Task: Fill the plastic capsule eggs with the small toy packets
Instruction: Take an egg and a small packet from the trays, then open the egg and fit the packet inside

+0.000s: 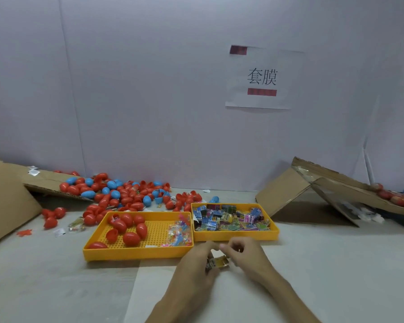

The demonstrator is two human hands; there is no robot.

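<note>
Lower centre of frame: left hand (200,261) and right hand (243,252) close together, both pinching packet (217,262) between them, just below trays (138,252).

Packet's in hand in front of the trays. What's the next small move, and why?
Probably free one hand and take a red egg from the left tray: the left hand grips the yellow packet with the right hand close against it, neither holds an egg, and those eggs lie nearest.
</note>
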